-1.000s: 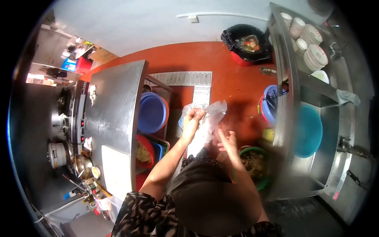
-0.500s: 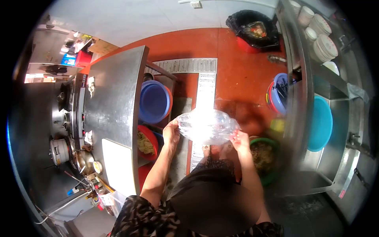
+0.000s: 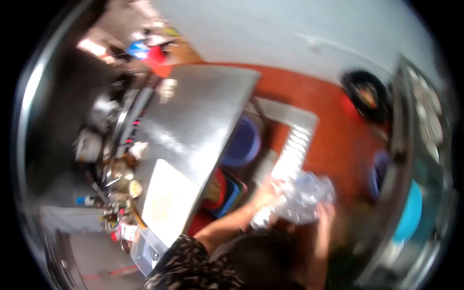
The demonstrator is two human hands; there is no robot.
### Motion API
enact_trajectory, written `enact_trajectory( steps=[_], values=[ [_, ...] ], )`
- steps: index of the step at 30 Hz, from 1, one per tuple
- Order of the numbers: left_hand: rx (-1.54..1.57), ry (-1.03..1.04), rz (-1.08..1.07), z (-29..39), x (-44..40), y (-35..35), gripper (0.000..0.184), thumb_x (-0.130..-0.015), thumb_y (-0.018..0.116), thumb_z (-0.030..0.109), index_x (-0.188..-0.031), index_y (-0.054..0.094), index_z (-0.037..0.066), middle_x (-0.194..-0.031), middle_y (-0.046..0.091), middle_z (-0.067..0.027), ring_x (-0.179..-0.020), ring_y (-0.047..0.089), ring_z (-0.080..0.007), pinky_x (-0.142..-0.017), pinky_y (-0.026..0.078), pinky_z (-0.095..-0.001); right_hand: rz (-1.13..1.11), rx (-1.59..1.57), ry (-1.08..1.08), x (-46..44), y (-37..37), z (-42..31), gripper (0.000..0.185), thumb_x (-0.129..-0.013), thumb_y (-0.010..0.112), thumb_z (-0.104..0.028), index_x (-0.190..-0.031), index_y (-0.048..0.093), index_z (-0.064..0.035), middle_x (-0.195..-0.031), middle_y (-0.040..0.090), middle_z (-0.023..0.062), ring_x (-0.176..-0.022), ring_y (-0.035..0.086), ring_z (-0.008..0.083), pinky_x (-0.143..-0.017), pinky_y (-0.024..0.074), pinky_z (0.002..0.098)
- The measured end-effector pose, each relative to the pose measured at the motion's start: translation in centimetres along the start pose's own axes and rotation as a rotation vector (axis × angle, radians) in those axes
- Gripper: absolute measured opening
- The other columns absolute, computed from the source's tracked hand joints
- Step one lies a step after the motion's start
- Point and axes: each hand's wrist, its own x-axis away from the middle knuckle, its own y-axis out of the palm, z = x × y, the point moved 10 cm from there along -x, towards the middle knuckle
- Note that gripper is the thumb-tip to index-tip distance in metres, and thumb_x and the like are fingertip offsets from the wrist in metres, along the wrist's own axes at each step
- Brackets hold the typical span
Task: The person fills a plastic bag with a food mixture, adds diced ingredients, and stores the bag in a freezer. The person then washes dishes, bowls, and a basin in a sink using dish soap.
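Observation:
A clear plastic bag (image 3: 308, 195) is stretched between my two hands above the floor drain. My left hand (image 3: 271, 190) is closed on its left side. On the right edge, my right hand (image 3: 326, 213) grips the same bag. Motion blur smears the fingers, and I cannot make out anything inside the bag. Left of my hands is a steel worktable (image 3: 203, 101) with a white cutting board (image 3: 166, 203) on its near end.
A blue tub (image 3: 241, 142) and a red basin sit under the worktable. A metal drain grate (image 3: 292, 150) crosses the red floor (image 3: 333, 140). At the right are a black-lined bin (image 3: 355, 79), a steel sink and a turquoise basin (image 3: 410, 212). Cooking pots stand far left.
My view has turned left, so the worktable now fills more of the middle and the picture is blurred. Both hands still hold the bag, which looks more bunched up.

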Motion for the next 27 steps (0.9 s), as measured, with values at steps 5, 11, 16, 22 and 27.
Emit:
enact_trajectory(
  steps=[5,11,16,22,27],
  values=[
    [0.048,-0.197,-0.031,1.4,0.6,-1.7,0.012,-0.081,0.057,0.014,-0.085,0.063,0.005,-0.077,0.06,-0.0056,-0.072,0.056,-0.0155,-0.067,0.046,-0.0308,-0.182,-0.116,0.01,2.0,2.4,0.2,0.023,-0.075,0.061,-0.004,-0.097,0.055,-0.0046,-0.08,0.058,0.005,-0.061,0.056,0.0137,-0.046,0.0417,0.0244],
    [-0.237,0.207,0.249,-5.4,-0.8,-8.3,0.019,-0.077,0.045,-0.003,-0.086,0.061,0.002,-0.079,0.062,-0.0104,-0.069,0.059,-0.0167,-0.063,0.047,-0.0276,0.115,0.371,-0.418,3.3,-1.7,-3.8,0.017,-0.069,0.063,0.0,-0.085,0.058,-0.0026,-0.081,0.059,0.0049,-0.076,0.054,0.0166,-0.072,0.0446,0.0294],
    [0.476,-0.508,0.011,-5.9,2.3,-3.7,0.02,-0.076,0.052,-0.009,-0.091,0.06,0.003,-0.083,0.059,-0.0014,-0.073,0.052,-0.0077,-0.065,0.041,-0.0198,0.011,0.602,-0.672,3.8,1.0,-4.3,0.011,-0.073,0.063,-0.005,-0.081,0.056,-0.0014,-0.076,0.057,0.0121,-0.069,0.057,0.0264,-0.061,0.0453,0.0335],
    [0.368,-0.861,-0.084,-14.4,7.3,4.6,0.017,-0.084,0.061,0.022,-0.084,0.062,0.005,-0.079,0.062,-0.0013,-0.07,0.057,-0.0105,-0.063,0.041,-0.0226,-0.123,0.006,0.306,-1.5,-4.8,10.5,0.019,-0.074,0.065,-0.006,-0.093,0.062,-0.0013,-0.078,0.064,0.0066,-0.069,0.058,0.0128,-0.061,0.0457,0.0267],
    [0.731,-1.215,-0.025,-20.4,10.1,13.7,0.018,-0.091,0.047,0.023,-0.093,0.054,0.006,-0.078,0.057,-0.0029,-0.07,0.056,-0.0158,-0.064,0.045,-0.0317,0.128,0.534,-0.14,-7.3,-14.5,12.0,0.024,-0.07,0.071,-0.019,-0.071,0.056,-0.0005,-0.07,0.061,0.0067,-0.065,0.055,0.0155,-0.061,0.0451,0.0307]
  ],
)
